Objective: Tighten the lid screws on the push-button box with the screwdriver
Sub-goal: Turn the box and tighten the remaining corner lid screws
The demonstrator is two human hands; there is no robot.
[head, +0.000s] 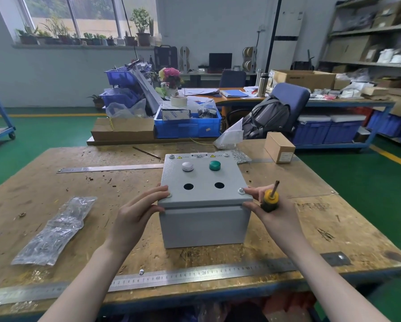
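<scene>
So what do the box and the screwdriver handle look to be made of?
Box: likely sheet steel, matte grey painted, with crisp folded lid edges. Screwdriver handle: apparently plastic, yellow collar over dark grip, held in the right hand.

Steel ruler (195, 274) hugs the near edge of the table (334, 228), plastic bag (55, 231) sits left, cardboard box (279, 147) at far-right corner.

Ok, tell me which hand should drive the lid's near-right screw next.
Right. The right hand holds the screwdriver, and its fingertips touch the lid beside the near-right screw. The left hand holds the lid's near-left corner with no tool, so it can steady the box.
</scene>
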